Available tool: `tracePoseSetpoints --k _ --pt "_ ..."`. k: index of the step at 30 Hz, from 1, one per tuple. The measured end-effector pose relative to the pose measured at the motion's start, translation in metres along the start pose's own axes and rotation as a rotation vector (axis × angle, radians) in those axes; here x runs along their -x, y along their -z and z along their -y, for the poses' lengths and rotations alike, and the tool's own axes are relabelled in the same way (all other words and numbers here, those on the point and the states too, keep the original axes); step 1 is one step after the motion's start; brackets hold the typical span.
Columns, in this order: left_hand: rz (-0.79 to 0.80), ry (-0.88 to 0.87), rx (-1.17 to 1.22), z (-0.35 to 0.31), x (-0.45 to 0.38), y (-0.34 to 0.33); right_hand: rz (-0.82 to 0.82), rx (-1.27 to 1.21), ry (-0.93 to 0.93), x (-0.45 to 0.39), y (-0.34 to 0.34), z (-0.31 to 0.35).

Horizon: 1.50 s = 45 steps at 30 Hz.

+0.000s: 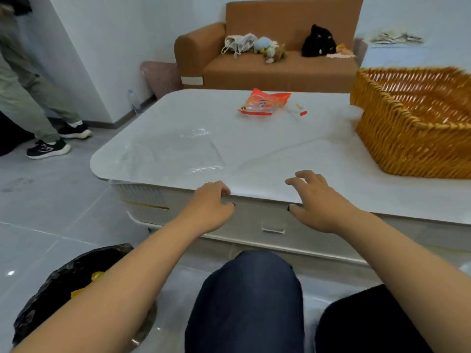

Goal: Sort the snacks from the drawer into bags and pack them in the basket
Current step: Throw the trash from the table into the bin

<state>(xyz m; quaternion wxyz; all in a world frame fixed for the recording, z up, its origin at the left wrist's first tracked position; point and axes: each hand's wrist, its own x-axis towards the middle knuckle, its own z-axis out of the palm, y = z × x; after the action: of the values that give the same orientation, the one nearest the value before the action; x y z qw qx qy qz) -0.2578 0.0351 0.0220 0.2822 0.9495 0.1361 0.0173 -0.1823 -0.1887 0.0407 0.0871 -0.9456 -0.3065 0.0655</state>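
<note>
The left hand is at the near edge of the surface, its fingers curled over the lip and its thumb below; whether it grips the edge or only rests there I cannot tell. The right hand hovers or rests just beside it at the same edge, fingers spread and loosely bent, holding nothing. Directly below and between the hands sits the drawer, closed, with its recessed pull untouched.

Judging by this, the task is at its opening step: the snacks are presumably inside the drawer, out of sight. The next move calls for one hand to drop to the pull and draw the drawer toward the knees.

Ahead of the left hand a clear bag lies flat on the surface. Farther out, beyond both hands, lies an orange-red snack packet with torn scraps beside it; its print is too blurred to read. Ahead and to the right of the right hand stands the wicker basket, with nothing visible inside it. No brand or writing is legible anywhere.
</note>
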Motion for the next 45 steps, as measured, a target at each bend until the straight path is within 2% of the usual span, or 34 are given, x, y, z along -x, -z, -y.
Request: tracePoseSetpoints --k 6,9,14,17,20,24,27,29,33,37,41,45 --pt "0.1 -0.153 -0.164 -0.081 -0.063 -0.031 0.009 -0.234 -0.168 -0.003 -0.003 -0.063" --pt "0.077 -0.205 -0.234 -0.096 -0.098 -0.053 -0.016 -0.28 -0.223 -0.029 -0.005 -0.084" --pt "-0.025 -0.146 -0.224 -0.09 -0.154 -0.094 -0.127 -0.218 -0.258 -0.073 -0.017 -0.116" --pt "-0.078 -0.25 -0.366 -0.079 -0.191 -0.109 -0.209 -0.156 -0.266 -0.104 -0.023 -0.132" --pt "-0.174 -0.313 -0.325 -0.077 -0.236 -0.111 -0.292 -0.125 -0.267 -0.141 -0.025 -0.142" --pt "-0.31 -0.146 -0.29 -0.075 -0.299 -0.11 -0.431 -0.134 -0.271 -0.193 -0.037 -0.145" --pt "-0.371 -0.142 -0.356 -0.072 -0.345 -0.108 -0.471 -0.134 -0.249 -0.237 -0.036 -0.148" --pt "-0.392 -0.202 -0.385 -0.07 -0.371 -0.106 -0.484 -0.166 -0.227 -0.27 -0.033 -0.151" --pt "-0.328 -0.243 -0.462 -0.071 -0.41 -0.107 -0.609 -0.285 -0.275 -0.322 -0.028 -0.16" --pt "-0.293 -0.12 -0.498 -0.069 -0.428 -0.109 -0.6 -0.232 -0.251 -0.343 -0.031 -0.166" --pt "-0.509 -0.181 -0.391 -0.066 -0.403 -0.108 -0.729 -0.399 -0.239 -0.33 -0.032 -0.163" --pt "-0.519 -0.255 -0.556 -0.067 -0.353 -0.11 -0.794 -0.582 -0.274 -0.292 -0.036 -0.144"
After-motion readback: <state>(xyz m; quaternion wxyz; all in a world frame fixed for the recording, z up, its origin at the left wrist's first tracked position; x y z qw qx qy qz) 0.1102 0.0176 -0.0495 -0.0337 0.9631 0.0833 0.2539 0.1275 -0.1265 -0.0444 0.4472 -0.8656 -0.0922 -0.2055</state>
